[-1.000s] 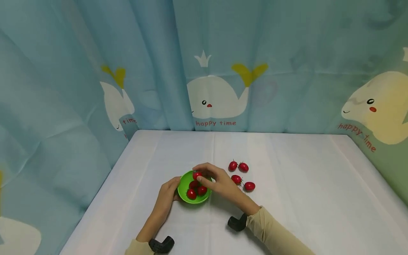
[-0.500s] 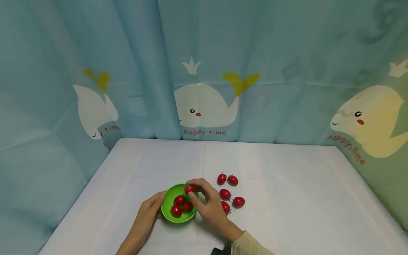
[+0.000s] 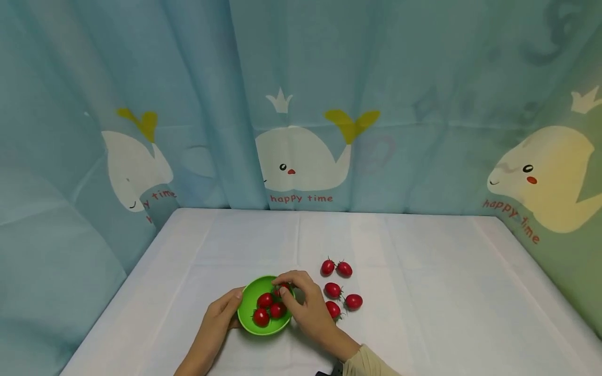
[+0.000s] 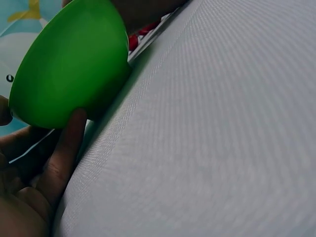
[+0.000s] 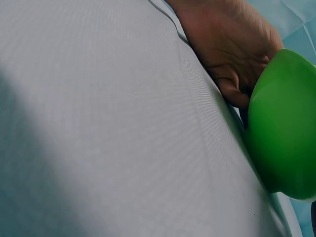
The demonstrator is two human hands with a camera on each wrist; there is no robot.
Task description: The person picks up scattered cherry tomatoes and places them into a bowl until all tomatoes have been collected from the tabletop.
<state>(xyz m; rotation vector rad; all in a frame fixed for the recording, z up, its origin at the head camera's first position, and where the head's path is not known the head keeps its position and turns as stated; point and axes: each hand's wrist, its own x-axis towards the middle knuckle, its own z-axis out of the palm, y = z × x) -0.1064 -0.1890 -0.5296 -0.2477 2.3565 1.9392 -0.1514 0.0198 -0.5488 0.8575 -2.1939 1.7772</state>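
A green bowl point(image 3: 249, 305) stands on the white table with 3 red cherry tomatoes point(image 3: 265, 300) lying in it. On its left side my left hand point(image 3: 211, 326) holds the bowl, thumb at the rim and fingers underneath the wall, as the left wrist view shows on the bowl point(image 4: 74, 64). My right hand point(image 3: 308, 310) reaches over the right rim and pinches another cherry tomato point(image 3: 278, 290) low inside the bowl. Part of that tomato is hidden by the thumb and fingers. The right wrist view shows the bowl's outside point(image 5: 286, 128) and my left hand point(image 5: 232, 44) behind it.
Several loose cherry tomatoes point(image 3: 332, 290) lie on the table just right of my right hand. A white cloth point(image 3: 423, 292) covers the table. Blue curtains point(image 3: 400, 156) with whale prints hang behind and along both sides.
The head view has shifted, so the scene sits lower and further left. My right hand has lowered its cherry tomato further into the bowl. The left hand keeps its hold on the bowl.
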